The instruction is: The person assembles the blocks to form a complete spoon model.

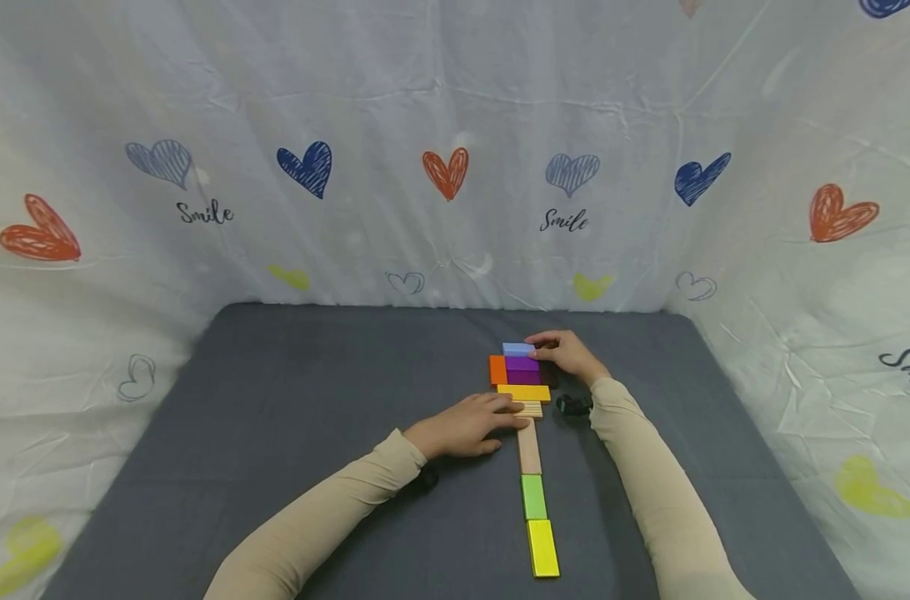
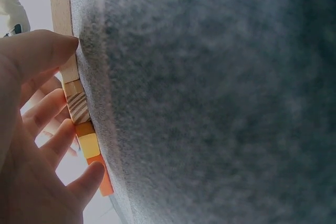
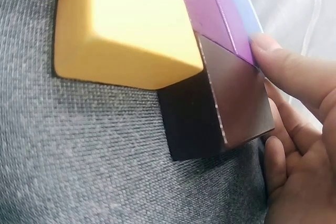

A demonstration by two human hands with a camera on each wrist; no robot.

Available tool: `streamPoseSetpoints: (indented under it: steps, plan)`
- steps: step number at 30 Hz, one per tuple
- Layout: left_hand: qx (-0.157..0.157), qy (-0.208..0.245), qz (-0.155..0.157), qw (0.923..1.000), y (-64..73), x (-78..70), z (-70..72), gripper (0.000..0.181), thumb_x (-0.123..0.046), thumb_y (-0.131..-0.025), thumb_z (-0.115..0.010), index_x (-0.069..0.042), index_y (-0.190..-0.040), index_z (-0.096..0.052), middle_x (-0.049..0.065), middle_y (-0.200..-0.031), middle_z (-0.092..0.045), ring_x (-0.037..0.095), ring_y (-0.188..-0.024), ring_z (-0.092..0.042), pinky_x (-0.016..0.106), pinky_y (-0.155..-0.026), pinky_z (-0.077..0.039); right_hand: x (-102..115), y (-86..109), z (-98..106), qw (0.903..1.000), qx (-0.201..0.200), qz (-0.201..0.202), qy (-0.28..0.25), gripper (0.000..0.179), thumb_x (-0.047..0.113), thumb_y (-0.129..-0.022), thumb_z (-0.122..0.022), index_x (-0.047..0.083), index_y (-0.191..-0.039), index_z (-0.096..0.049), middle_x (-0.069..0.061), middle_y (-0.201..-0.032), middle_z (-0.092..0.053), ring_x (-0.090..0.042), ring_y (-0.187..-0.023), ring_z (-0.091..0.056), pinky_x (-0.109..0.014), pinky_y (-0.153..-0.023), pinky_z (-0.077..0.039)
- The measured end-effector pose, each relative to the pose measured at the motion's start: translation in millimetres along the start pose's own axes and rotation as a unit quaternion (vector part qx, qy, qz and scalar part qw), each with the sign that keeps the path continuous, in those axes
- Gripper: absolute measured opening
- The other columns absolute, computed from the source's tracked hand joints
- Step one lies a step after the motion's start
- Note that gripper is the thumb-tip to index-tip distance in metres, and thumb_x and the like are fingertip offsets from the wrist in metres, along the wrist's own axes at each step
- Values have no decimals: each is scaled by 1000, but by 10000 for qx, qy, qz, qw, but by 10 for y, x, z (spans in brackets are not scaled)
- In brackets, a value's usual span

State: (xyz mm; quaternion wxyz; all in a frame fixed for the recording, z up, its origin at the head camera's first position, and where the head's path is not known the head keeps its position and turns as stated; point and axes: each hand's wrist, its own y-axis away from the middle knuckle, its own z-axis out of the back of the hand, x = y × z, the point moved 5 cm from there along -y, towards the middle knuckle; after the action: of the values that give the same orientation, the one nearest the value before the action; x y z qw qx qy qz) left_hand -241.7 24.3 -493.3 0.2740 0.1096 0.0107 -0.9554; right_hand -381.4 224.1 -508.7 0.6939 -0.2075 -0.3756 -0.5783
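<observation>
A line of wooden blocks runs away from me on the dark cloth. At its far end my right hand (image 1: 571, 353) pinches the right end of a light blue block (image 1: 517, 349) between thumb and finger. Just nearer lie an orange block (image 1: 497, 369), purple blocks (image 1: 522, 370) and a dark brown block (image 3: 239, 95), side by side. Across the line sits a yellow-orange block (image 1: 524, 392), then striped wood (image 1: 532, 409) and a long plain wooden block (image 1: 529, 447). Fingers outstretched, my left hand (image 1: 466, 425) rests its fingertips at the left side of the striped and plain wood.
Nearer to me the line goes on with a green block (image 1: 533, 497) and a bright yellow block (image 1: 542, 548). A dark-grey cloth (image 1: 312, 383) covers the table. Behind and beside it hangs a white curtain (image 1: 380, 217) printed with hearts.
</observation>
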Motion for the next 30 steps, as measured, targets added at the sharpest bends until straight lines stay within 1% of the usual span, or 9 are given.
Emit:
streamPoseSetpoints:
  steps: [3,6,9,19,30]
  plan:
    - [8,-18,17,10000,-1,0,1,53,-27,-98,-61,-30,-149,-46,-2,-158,-41,23,-148,-36,46,-120,-34,-7,1,-6,10000,11,-2,-43,40,28,-93,-69,12,-130,-66,-15,-121,-66,-23,-99,-60,-35,-92,-49]
    - [-4,-28,9,10000,-5,4,0,53,-27,-98,-61,-30,-149,-46,-2,-158,-41,23,-147,-36,45,-121,-34,0,5,-4,10000,6,29,-59,39,28,-94,-69,12,-130,-66,-15,-120,-66,-22,-97,-60,-33,-90,-49]
    - [-31,-77,9,10000,-10,6,2,53,-27,-98,-62,-30,-149,-46,-2,-157,-41,23,-146,-37,45,-120,-34,7,8,6,9999,-18,20,-101,39,27,-93,-69,13,-129,-66,-15,-120,-66,-23,-97,-60,-34,-91,-49]
    - [70,-62,118,9999,-17,7,-22,53,-29,-98,-61,-32,-149,-45,-4,-158,-40,21,-148,-35,44,-122,-32,-45,-20,7,9999,-42,44,-142,40,28,-93,-70,13,-129,-67,-15,-120,-66,-23,-98,-59,-33,-92,-48]
    - [46,-69,99,9999,-26,10,-46,55,-28,-98,-62,-32,-150,-44,-4,-159,-39,21,-149,-34,44,-122,-32,-62,0,2,9997,-37,111,-226,39,26,-94,-69,13,-130,-66,-15,-122,-65,-22,-97,-59,-31,-90,-48]
